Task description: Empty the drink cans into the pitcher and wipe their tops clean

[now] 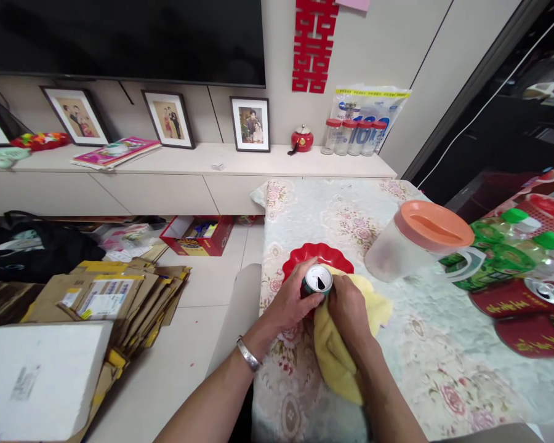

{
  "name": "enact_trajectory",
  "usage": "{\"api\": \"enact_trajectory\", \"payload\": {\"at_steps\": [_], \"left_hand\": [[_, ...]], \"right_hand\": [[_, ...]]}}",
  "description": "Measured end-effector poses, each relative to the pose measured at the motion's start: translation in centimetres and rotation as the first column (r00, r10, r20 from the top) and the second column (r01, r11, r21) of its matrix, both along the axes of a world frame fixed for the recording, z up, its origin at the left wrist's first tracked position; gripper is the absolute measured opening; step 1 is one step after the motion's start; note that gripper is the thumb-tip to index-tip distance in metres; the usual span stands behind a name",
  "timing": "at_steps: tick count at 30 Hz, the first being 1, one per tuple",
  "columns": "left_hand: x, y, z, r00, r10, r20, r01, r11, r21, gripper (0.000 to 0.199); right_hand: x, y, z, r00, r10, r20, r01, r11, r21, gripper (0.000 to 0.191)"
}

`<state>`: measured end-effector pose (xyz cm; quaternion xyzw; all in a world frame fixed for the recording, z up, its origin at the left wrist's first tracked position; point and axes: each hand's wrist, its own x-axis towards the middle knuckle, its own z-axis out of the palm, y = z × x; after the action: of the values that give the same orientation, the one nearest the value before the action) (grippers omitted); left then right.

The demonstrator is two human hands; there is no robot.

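Observation:
An opened drink can (318, 279) stands upright over a red scalloped dish (318, 251); its drinking hole faces up. My left hand (290, 298) is wrapped round the can's left side, a silver bracelet on that wrist. Pressed to the can's right side is my right hand (348, 306), closed on a yellow cloth (335, 360) that hangs below it and spreads out to its right. Part of the dish is hidden beneath the can and hands. Both hands are above the flowered tablecloth (425, 369).
On the table's right are a pitcher with an orange lid (415, 240), green-capped bottles (512, 249) and red cans (521, 298). Behind stands a white cabinet (166, 184) with photo frames and glass jars. Flattened cardboard (138, 295) and a white box (41, 381) lie at left.

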<state>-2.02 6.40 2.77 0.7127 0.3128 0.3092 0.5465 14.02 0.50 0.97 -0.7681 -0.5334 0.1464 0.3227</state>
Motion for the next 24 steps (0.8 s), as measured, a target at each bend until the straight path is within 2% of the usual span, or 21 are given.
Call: {"api": "enact_trajectory", "payload": {"at_steps": [8, 14, 18, 24], "left_hand": [[0.8, -0.3, 0.1, 0.994, 0.065, 0.089, -0.063, 0.998, -0.019, 0.058], [1.1, -0.4, 0.0, 0.992, 0.098, 0.074, -0.095, 0.995, -0.042, 0.061], [0.9, -0.5, 0.4, 0.994, 0.109, 0.033, -0.108, 0.994, -0.027, 0.065], [0.4, -0.6, 1.2, 0.998, 0.043, 0.034, -0.042, 0.998, -0.046, 0.059]], "right_hand": [[0.1, -2.5, -0.1, 0.99, -0.046, -0.136, 0.073, 0.978, 0.196, 0.039], [-0.2, -2.4, 0.1, 0.993, -0.021, -0.118, 0.062, 0.931, 0.36, 0.036], [0.2, -1.1, -0.5, 0.997, -0.014, -0.074, 0.036, 0.952, 0.305, 0.041], [0.6, -0.2, -0.4, 0.999, 0.03, -0.021, -0.026, 0.985, 0.169, 0.04]]}}
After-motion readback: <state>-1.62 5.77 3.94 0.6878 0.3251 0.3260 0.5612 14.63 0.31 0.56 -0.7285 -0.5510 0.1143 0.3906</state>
